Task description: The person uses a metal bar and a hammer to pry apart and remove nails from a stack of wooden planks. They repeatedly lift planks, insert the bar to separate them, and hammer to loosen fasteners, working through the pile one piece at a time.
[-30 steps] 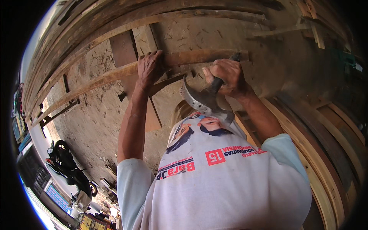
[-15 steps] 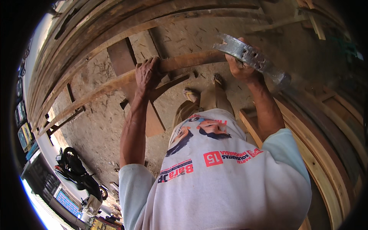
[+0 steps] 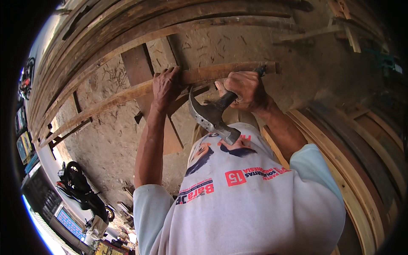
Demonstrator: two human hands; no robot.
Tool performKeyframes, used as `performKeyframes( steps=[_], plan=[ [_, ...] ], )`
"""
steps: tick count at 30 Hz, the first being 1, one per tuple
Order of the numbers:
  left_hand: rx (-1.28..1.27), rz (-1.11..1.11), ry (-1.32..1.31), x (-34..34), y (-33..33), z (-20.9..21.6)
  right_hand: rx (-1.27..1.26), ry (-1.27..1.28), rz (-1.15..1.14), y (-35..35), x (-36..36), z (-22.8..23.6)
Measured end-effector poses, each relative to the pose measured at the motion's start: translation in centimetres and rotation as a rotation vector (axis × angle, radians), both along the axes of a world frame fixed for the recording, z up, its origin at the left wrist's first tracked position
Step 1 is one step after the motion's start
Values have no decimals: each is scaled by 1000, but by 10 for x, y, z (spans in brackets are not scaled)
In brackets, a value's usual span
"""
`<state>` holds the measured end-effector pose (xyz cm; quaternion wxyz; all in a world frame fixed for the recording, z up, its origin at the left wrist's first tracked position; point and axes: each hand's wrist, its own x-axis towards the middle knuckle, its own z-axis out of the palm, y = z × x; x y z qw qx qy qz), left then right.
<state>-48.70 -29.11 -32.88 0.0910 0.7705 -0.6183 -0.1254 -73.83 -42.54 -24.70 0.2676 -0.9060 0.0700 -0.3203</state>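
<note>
A long narrow wooden plank [image 3: 123, 96] runs across in front of me, from the far left to its cut end at the right. My left hand [image 3: 167, 87] is closed over it near its middle. In my right hand [image 3: 247, 90] is a claw hammer [image 3: 212, 117], gripped by its dark handle. The steel head hangs low, in front of my shirt, with the claw toward my left wrist and the striking face toward me. The handle's end sticks out past my fist, close to the plank's right end. My feet are hidden behind the hammer and my right hand.
Long boards [image 3: 140, 27] lie stacked along the far side. More timber [image 3: 335, 165] lies on the right. A brown flat board [image 3: 140, 70] crosses beneath the plank. Small scraps litter the dirt floor [image 3: 114, 136]. A motorbike [image 3: 83, 191] stands at the lower left.
The hammer has swung down and left, its head dropping from above my right hand to in front of my shirt. My right hand has turned and moved left; the left hand keeps its hold.
</note>
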Motion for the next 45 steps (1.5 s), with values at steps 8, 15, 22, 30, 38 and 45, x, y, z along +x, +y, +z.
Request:
performKeyframes(
  steps=[8,15,22,30,38,45],
  plan=[
    [32,53,-17,-4,3,-11,139,-279,-311,-51,-16,22],
    [-2,58,-44,-2,4,-16,742,-408,-318,-101,-19,22],
    [-26,67,-37,-4,7,-14,588,-358,-317,-77,-22,21],
    [14,58,-23,-1,4,-11,442,-282,-299,-77,-24,16],
    [-32,64,-36,2,8,-14,882,-362,-282,-117,-24,27],
    [-75,59,-33,-2,19,-26,1101,-503,-471,-158,-77,24]
  ],
)
